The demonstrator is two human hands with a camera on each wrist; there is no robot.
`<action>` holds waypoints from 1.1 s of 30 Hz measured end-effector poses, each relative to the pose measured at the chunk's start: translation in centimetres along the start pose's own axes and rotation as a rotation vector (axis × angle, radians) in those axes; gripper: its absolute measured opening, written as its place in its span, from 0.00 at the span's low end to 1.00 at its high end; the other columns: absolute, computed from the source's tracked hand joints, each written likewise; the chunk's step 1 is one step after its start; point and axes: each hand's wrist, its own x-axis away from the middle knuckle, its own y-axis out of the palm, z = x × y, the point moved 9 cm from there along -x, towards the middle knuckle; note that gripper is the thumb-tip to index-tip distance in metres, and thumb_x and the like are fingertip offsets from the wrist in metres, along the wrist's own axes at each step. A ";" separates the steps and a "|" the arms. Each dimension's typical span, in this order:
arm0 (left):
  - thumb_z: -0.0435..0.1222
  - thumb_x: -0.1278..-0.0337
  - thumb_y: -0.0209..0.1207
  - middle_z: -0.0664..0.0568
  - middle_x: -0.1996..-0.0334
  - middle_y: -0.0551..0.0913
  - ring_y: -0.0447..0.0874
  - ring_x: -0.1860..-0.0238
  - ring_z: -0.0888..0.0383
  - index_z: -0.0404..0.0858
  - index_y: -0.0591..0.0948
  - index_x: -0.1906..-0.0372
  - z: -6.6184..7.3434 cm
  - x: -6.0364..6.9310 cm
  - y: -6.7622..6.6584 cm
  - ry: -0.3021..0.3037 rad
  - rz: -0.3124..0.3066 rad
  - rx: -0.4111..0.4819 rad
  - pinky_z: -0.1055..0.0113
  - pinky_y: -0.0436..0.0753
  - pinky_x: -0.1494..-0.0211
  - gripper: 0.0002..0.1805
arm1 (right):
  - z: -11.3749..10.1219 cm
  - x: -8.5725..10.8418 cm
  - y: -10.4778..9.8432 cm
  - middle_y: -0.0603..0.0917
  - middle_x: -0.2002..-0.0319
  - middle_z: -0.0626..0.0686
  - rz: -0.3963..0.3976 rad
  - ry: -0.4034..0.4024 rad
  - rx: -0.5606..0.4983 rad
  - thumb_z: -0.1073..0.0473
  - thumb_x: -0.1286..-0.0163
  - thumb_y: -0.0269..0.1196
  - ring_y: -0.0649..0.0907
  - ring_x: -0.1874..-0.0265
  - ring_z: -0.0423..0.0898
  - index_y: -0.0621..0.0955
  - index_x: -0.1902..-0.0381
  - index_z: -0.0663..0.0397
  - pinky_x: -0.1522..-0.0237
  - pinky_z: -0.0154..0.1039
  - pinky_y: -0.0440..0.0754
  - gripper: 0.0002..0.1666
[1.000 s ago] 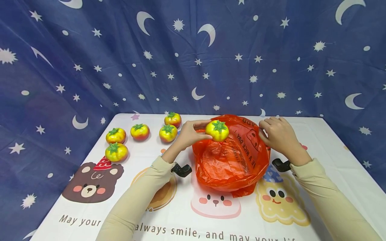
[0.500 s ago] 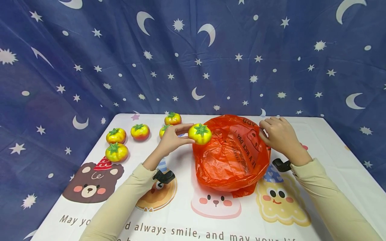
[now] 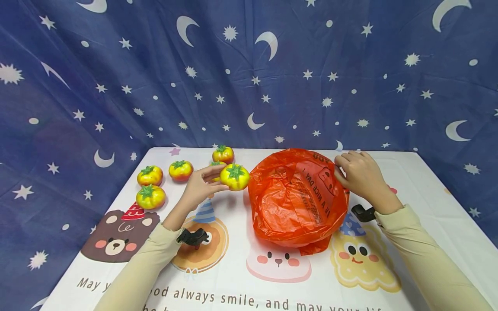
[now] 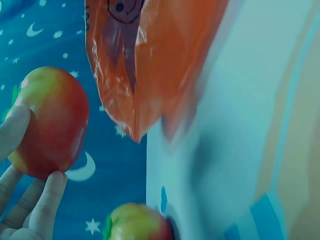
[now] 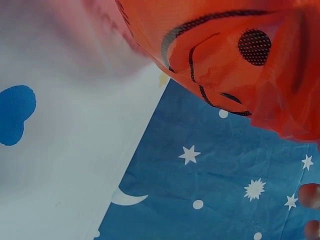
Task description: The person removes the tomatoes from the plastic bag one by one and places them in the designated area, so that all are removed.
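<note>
My left hand [image 3: 199,185] holds a yellow-and-red tomato [image 3: 235,178] with a green star-shaped top, between thumb and fingers. In the left wrist view, thumb and fingertips touch the sides of that tomato [image 4: 52,125], its red underside showing. It is just left of a red plastic bag [image 3: 293,207], which stands on the table with its mouth spread. At the bag's right rim, my right hand [image 3: 359,175] grips the plastic with curled fingers. The right wrist view shows the bag's printed side [image 5: 215,60] and only two fingertips at the edge.
Several more tomatoes lie at the table's left, such as one near the bear print [image 3: 151,197] and one at the back [image 3: 223,153]. Another [image 3: 217,164] is partly hidden behind the held one. A starry blue curtain [image 3: 241,86] rises behind the printed white tablecloth [image 3: 428,207].
The left hand has moved left, carrying the tomato from above the bag's left side to a spot beside it. My right hand and the bag look unchanged.
</note>
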 end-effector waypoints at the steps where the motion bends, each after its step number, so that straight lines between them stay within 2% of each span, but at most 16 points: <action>1: 0.31 0.58 0.71 0.41 0.43 0.79 0.79 0.43 0.46 0.38 0.76 0.41 -0.2 0.1 -0.3 -0.001 0.007 -0.007 0.71 0.82 0.49 0.33 | 0.0 0.0 0.0 0.76 0.84 0.54 0.000 0.000 0.000 0.65 0.46 0.59 0.76 0.78 0.53 0.73 0.80 0.57 0.76 0.45 0.69 0.06; 5: 0.32 0.58 0.71 0.41 0.43 0.79 0.78 0.42 0.47 0.37 0.75 0.40 -1.1 0.7 -1.7 0.007 0.024 -0.037 0.70 0.81 0.47 0.33 | 0.0 0.0 0.0 0.76 0.84 0.54 -0.001 -0.002 -0.001 0.64 0.46 0.59 0.75 0.78 0.53 0.74 0.80 0.57 0.76 0.44 0.68 0.06; 10: 0.32 0.57 0.70 0.41 0.41 0.77 0.75 0.40 0.47 0.35 0.74 0.40 -2.4 1.5 -2.8 -0.014 0.036 -0.036 0.69 0.80 0.47 0.33 | 0.0 0.0 0.0 0.76 0.84 0.54 -0.002 -0.002 -0.003 0.64 0.46 0.59 0.76 0.78 0.53 0.74 0.80 0.57 0.76 0.44 0.68 0.06; 16: 0.32 0.56 0.70 0.41 0.40 0.76 0.75 0.39 0.48 0.34 0.73 0.39 -3.7 2.3 -4.0 -0.031 0.048 -0.058 0.71 0.80 0.46 0.34 | 0.1 0.1 0.1 0.75 0.84 0.53 -0.003 0.001 -0.008 0.64 0.46 0.59 0.74 0.79 0.52 0.74 0.80 0.57 0.76 0.42 0.65 0.06; 20: 0.32 0.55 0.69 0.41 0.40 0.75 0.76 0.40 0.51 0.34 0.73 0.39 -4.3 2.7 -4.7 -0.037 0.058 -0.069 0.74 0.80 0.48 0.33 | 0.1 0.1 0.1 0.76 0.83 0.54 -0.003 0.000 -0.004 0.64 0.46 0.59 0.75 0.78 0.53 0.74 0.80 0.58 0.76 0.44 0.68 0.06; 24: 0.31 0.53 0.68 0.40 0.38 0.73 0.74 0.39 0.49 0.32 0.72 0.38 -4.9 3.0 -5.2 -0.042 0.057 -0.080 0.76 0.80 0.48 0.33 | 0.1 0.1 0.1 0.78 0.83 0.55 -0.006 0.001 -0.004 0.64 0.46 0.59 0.77 0.77 0.53 0.74 0.79 0.57 0.76 0.45 0.70 0.06; 28: 0.29 0.52 0.67 0.38 0.37 0.71 0.71 0.37 0.44 0.31 0.70 0.38 -5.3 3.2 -5.4 -0.057 0.049 -0.080 0.71 0.79 0.45 0.33 | 0.1 0.1 0.1 0.78 0.83 0.55 -0.007 0.002 -0.006 0.64 0.46 0.59 0.77 0.77 0.53 0.74 0.79 0.57 0.76 0.45 0.70 0.06; 33: 0.28 0.52 0.66 0.38 0.36 0.71 0.70 0.36 0.43 0.30 0.70 0.37 -5.8 3.3 -5.6 -0.081 0.040 -0.096 0.66 0.78 0.43 0.33 | 0.1 0.1 0.1 0.78 0.83 0.55 -0.004 0.001 -0.006 0.64 0.46 0.59 0.77 0.77 0.53 0.74 0.79 0.57 0.76 0.45 0.69 0.06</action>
